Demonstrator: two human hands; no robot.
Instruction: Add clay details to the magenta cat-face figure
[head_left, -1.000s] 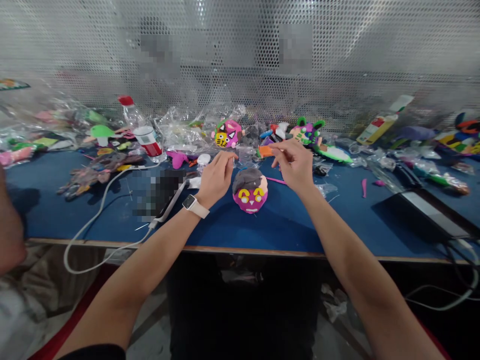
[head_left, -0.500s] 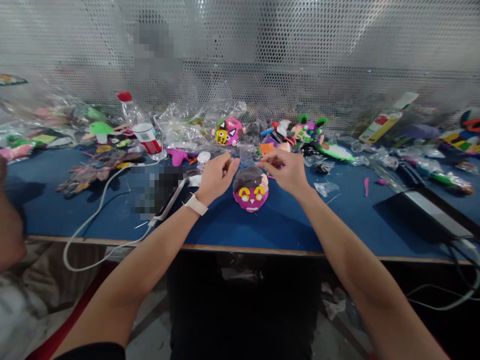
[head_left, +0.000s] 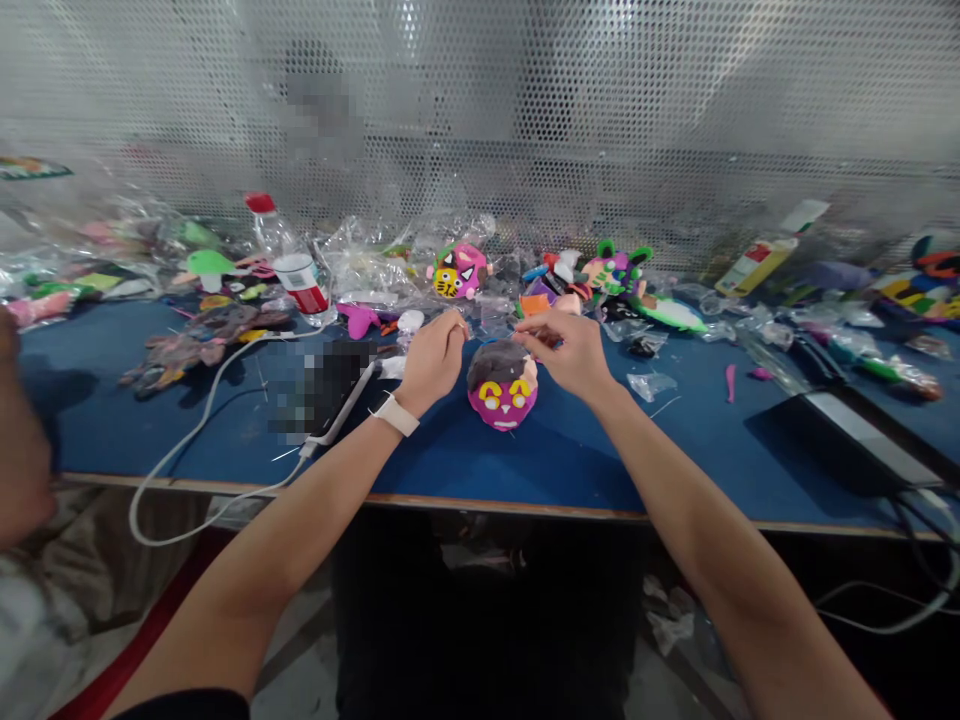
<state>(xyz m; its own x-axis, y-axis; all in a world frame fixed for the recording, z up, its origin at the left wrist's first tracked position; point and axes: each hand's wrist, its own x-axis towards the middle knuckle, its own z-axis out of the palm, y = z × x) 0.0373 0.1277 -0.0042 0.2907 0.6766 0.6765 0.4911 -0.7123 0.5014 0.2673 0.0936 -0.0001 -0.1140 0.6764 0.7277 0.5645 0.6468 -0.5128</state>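
The grey-topped magenta clay head (head_left: 503, 403) sits on the blue table (head_left: 442, 465), its back hidden. The left hand (head_left: 435, 362) and right hand (head_left: 568, 352) flank it, fingertips narrow; I can't tell whether those 2 pinches hold anything. The right no longer hovers at the orange clay piece (head_left: 535, 304) beyond: attention seems back here.

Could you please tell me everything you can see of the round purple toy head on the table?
The toy head looks like modelling clay: purple front, dark grey top, peach patch towards the right hand. Yellow arches curve over two white eyes, above a small white nose and a white mouth strip. It sits upright on the blue table, facing the person, between the right hand and the left hand; whether either touches it is unclear.
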